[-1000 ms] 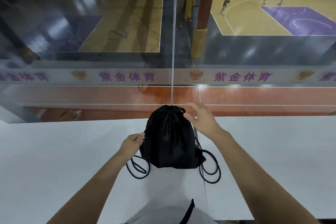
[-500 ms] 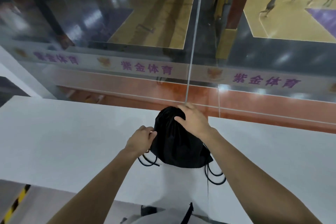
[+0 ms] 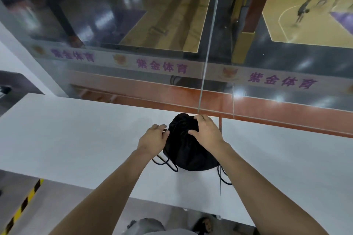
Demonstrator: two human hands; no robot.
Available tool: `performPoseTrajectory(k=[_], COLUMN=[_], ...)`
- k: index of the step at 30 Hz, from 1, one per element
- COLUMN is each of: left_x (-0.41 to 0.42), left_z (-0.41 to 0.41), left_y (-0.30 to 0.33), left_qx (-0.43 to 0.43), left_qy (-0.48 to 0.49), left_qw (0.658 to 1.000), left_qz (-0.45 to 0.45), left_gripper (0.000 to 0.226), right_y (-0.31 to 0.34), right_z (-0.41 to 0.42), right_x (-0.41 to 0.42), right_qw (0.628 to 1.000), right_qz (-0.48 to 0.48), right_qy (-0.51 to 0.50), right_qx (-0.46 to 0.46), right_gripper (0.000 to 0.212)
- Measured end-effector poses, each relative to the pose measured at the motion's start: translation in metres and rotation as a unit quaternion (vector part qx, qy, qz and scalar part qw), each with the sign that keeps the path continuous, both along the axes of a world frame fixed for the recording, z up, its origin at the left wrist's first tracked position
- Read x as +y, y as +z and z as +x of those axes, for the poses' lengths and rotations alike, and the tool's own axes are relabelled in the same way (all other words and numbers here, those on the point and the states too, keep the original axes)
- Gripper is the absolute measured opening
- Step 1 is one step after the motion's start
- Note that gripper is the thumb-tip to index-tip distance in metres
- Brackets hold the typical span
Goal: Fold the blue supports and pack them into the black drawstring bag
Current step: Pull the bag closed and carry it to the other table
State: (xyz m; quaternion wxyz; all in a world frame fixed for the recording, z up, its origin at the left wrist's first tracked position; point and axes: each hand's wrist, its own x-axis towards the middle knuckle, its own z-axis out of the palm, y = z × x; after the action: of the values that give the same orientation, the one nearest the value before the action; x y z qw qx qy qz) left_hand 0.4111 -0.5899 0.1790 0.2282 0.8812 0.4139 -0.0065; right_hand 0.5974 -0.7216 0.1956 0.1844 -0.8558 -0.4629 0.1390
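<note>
The black drawstring bag (image 3: 187,152) stands bulging on the white table (image 3: 76,129), its top gathered closed. My right hand (image 3: 207,132) lies over the gathered top, with fingers and thumb curled round the fabric. My left hand (image 3: 152,137) is at the bag's upper left side and pinches the black cord there. Loose loops of the cord (image 3: 166,164) trail on the table on both sides of the bag. No blue supports are in view.
A glass pane (image 3: 172,44) rises right behind the table's far edge, with a basketball court below it. The table's near edge drops to a floor with a yellow and black stripe (image 3: 21,204) at the lower left.
My right hand has come down from the bag's top corner onto its gathered top. My left hand has risen along the left side toward the top. The bag now looks more bunched.
</note>
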Motion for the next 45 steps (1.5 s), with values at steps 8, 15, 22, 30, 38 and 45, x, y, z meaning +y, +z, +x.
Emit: performPoseTrajectory(k=[8, 15, 22, 30, 38, 45], left_x=[0.018, 0.009, -0.077, -0.246, -0.469, -0.672], left_z=[-0.018, -0.045, -0.057, -0.098, -0.181, -0.27], left_y=[0.026, 0.07, 0.108, 0.106, 0.087, 0.089], left_qx=[-0.067, -0.101, -0.141, -0.13, -0.102, -0.091], left_qy=[-0.081, -0.215, -0.355, -0.505, -0.632, -0.714], left_qw=[0.994, 0.97, 0.922, 0.853, 0.766, 0.692], left_qz=[0.027, 0.055, 0.055, -0.001, -0.058, -0.052], left_gripper=[0.048, 0.046, 0.048, 0.049, 0.051, 0.053], right_y=[0.031, 0.082, 0.125, 0.122, 0.108, 0.106], right_z=[-0.053, -0.13, -0.218, -0.353, -0.508, -0.636], right_x=[-0.042, -0.095, -0.195, -0.353, -0.542, -0.706], right_qw=[0.984, 0.954, 0.914, 0.858, 0.77, 0.699], right_qz=[0.119, 0.189, 0.219, 0.217, 0.209, 0.198], right_qy=[-0.126, -0.231, -0.34, -0.464, -0.601, -0.685], right_qx=[0.034, -0.007, -0.028, -0.042, -0.052, -0.055], right_gripper=[0.044, 0.037, 0.034, 0.033, 0.036, 0.041])
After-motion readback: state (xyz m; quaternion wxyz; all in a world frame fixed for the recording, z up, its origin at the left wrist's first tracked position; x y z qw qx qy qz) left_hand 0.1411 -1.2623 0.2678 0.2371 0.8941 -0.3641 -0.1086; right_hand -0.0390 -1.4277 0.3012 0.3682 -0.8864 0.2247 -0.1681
